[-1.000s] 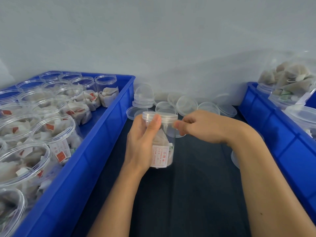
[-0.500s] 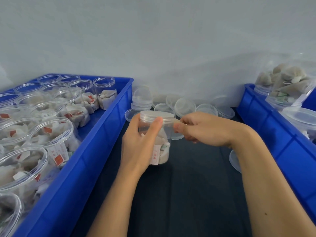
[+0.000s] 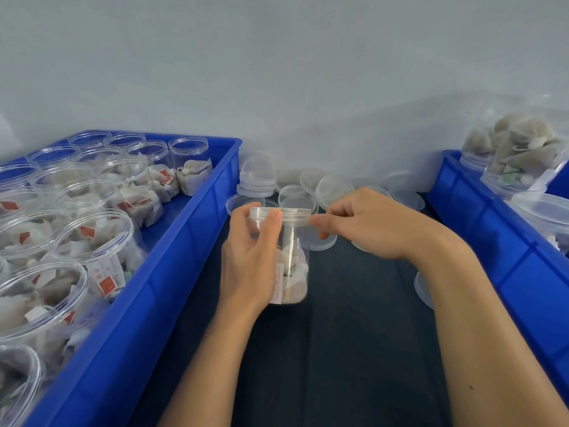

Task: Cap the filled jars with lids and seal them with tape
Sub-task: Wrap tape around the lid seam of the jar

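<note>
We hold capped jar (image 3: 289,257) upright above tabletop (image 3: 338,349): left hand (image 3: 252,257) wraps body, thumb on lid (image 3: 281,215). Right hand (image 3: 366,223) pinches at lid's right edge; tape not discernible.

Clear glossy plastic jar (image 3: 292,257) and lid (image 3: 289,215); smooth blue plastic crate (image 3: 172,257).

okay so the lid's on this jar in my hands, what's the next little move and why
Probably keep drawing the tape round the lid seam: your left hand grips the jar, thumb on the rim, while your right hand pinches at the lid's edge.
</note>
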A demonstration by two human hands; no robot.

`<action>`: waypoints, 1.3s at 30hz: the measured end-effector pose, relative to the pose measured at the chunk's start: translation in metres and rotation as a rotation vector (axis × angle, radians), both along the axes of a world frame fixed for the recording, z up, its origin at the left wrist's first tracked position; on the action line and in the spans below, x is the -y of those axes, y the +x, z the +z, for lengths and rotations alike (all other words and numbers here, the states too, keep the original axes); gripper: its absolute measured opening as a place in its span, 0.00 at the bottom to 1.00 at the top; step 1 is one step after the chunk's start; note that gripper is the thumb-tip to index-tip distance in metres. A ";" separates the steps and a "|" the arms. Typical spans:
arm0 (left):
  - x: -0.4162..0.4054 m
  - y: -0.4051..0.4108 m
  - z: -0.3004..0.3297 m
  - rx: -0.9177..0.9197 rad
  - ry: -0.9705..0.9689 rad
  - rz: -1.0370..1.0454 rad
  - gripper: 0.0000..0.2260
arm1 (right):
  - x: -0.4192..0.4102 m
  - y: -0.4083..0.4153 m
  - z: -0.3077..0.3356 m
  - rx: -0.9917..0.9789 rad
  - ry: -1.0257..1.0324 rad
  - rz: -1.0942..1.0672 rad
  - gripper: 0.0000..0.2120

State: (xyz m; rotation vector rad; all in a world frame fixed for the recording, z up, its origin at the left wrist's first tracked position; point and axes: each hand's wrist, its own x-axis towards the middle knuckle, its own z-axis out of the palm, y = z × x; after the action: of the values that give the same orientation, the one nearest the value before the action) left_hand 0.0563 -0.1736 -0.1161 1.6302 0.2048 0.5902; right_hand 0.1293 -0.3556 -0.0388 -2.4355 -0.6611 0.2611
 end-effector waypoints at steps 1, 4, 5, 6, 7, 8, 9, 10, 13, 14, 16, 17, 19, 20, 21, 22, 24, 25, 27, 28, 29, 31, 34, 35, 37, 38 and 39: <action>0.000 0.000 0.000 0.000 -0.005 -0.002 0.22 | 0.000 0.000 -0.001 0.010 -0.011 -0.004 0.19; -0.001 0.002 -0.002 0.009 -0.008 -0.013 0.21 | 0.001 0.001 -0.002 0.024 -0.033 -0.010 0.19; -0.001 0.002 -0.002 0.012 -0.007 -0.018 0.20 | 0.001 0.001 -0.002 0.024 -0.037 -0.010 0.18; -0.002 0.003 -0.003 0.014 -0.009 -0.026 0.19 | 0.001 0.001 -0.001 0.024 -0.044 -0.007 0.18; -0.003 0.003 -0.004 0.012 -0.012 -0.035 0.18 | 0.002 0.002 -0.001 0.023 -0.055 -0.004 0.19; -0.004 0.004 -0.005 0.010 -0.016 -0.047 0.18 | 0.002 0.002 -0.001 0.025 -0.069 -0.001 0.20; -0.004 0.004 -0.005 0.010 -0.022 -0.061 0.19 | 0.002 0.002 -0.001 0.032 -0.087 0.001 0.21; -0.005 0.005 -0.006 0.012 -0.035 -0.080 0.21 | 0.003 0.003 -0.001 0.039 -0.103 0.001 0.24; -0.003 0.007 -0.008 0.031 -0.098 -0.131 0.26 | 0.005 0.004 0.000 0.039 -0.140 -0.006 0.32; -0.002 0.007 -0.008 0.038 -0.105 -0.141 0.26 | 0.006 0.004 0.000 0.039 -0.152 -0.006 0.34; -0.001 0.008 -0.009 0.037 -0.089 -0.161 0.26 | 0.007 0.005 0.000 0.040 -0.171 -0.014 0.34; 0.000 0.008 -0.009 0.027 -0.072 -0.172 0.26 | 0.008 0.005 0.000 0.041 -0.175 -0.018 0.34; 0.002 0.008 -0.010 -0.003 -0.020 -0.179 0.27 | 0.008 0.005 -0.001 0.040 -0.197 -0.019 0.36; 0.002 0.008 -0.010 -0.013 0.016 -0.171 0.27 | 0.006 0.004 -0.001 0.039 -0.215 -0.016 0.36; 0.003 0.008 -0.010 -0.022 0.046 -0.155 0.25 | 0.005 0.003 -0.002 0.041 -0.230 -0.013 0.36; 0.002 0.008 -0.009 -0.028 0.063 -0.133 0.23 | 0.004 0.003 -0.002 0.041 -0.238 -0.012 0.35; -0.003 0.009 -0.009 -0.041 0.070 -0.088 0.20 | 0.003 0.003 -0.002 0.020 -0.229 0.001 0.32; -0.005 0.009 -0.009 -0.050 0.074 -0.066 0.20 | 0.004 0.002 -0.001 -0.002 -0.209 0.016 0.30; -0.008 0.010 -0.009 -0.064 0.049 -0.050 0.20 | 0.004 0.001 0.000 -0.041 -0.156 0.042 0.25; -0.007 0.010 -0.010 -0.071 0.021 -0.056 0.19 | 0.003 0.000 0.001 -0.053 -0.132 0.047 0.23; -0.006 0.010 -0.011 -0.078 -0.007 -0.067 0.19 | 0.002 0.000 0.001 -0.060 -0.112 0.043 0.21; -0.002 0.011 -0.012 -0.082 -0.046 -0.077 0.20 | -0.001 0.000 0.000 -0.052 -0.095 0.017 0.20; 0.002 0.011 -0.014 -0.075 -0.070 -0.038 0.24 | -0.002 0.001 -0.002 0.007 -0.087 -0.009 0.22; 0.002 0.011 -0.014 -0.071 -0.080 -0.026 0.24 | -0.003 0.001 -0.002 0.022 -0.084 -0.011 0.23; 0.001 0.011 -0.014 -0.066 -0.100 -0.010 0.23 | -0.003 0.001 -0.002 0.042 -0.082 -0.016 0.24; 0.001 0.011 -0.014 -0.065 -0.104 -0.008 0.24 | -0.003 0.001 -0.003 0.050 -0.083 -0.021 0.24; 0.000 0.011 -0.014 -0.064 -0.102 -0.011 0.24 | -0.003 0.001 -0.003 0.057 -0.088 -0.026 0.25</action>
State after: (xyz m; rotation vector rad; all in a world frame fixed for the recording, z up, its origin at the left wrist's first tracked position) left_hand 0.0672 -0.1736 -0.1302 1.5518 0.2686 0.5117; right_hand 0.1302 -0.3523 -0.0417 -2.5420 -0.6543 0.2147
